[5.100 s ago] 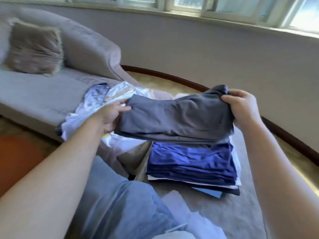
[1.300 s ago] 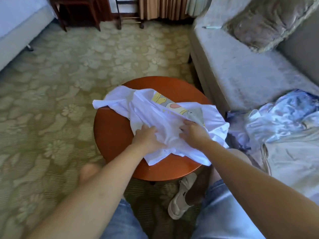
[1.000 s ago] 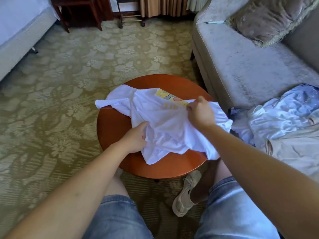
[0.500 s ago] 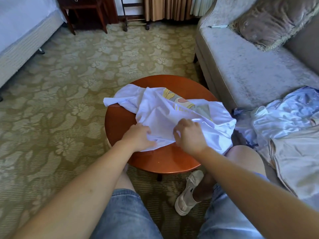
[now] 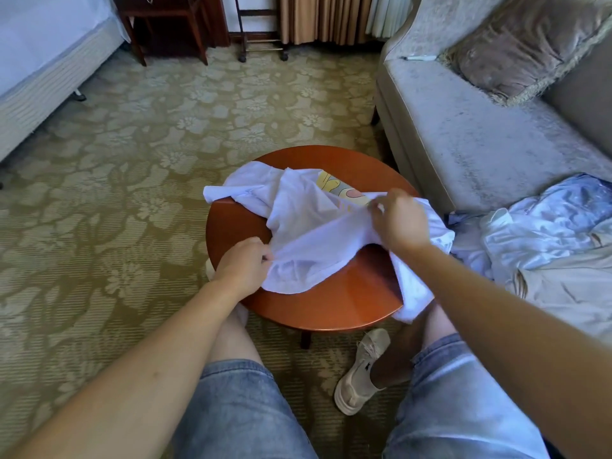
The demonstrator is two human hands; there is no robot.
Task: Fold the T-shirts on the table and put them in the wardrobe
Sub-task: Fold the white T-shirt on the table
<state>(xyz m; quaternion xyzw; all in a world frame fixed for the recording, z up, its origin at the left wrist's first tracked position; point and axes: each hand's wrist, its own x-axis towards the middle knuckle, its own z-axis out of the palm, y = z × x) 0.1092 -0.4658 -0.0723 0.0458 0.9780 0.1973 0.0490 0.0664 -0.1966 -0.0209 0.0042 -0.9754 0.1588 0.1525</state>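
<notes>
The white T-shirt [image 5: 308,233] lies crumpled on the round table [image 5: 331,303]. The left hand [image 5: 243,265] pinches its near edge; the right hand [image 5: 400,220] pinches a raised fold farther back. The fingers of the 2 hands are clamped on fabric, probably to pull it flat for folding. No wardrobe is visible; other garments [image 5: 546,226] lie on the sofa [image 5: 463,134].
</notes>
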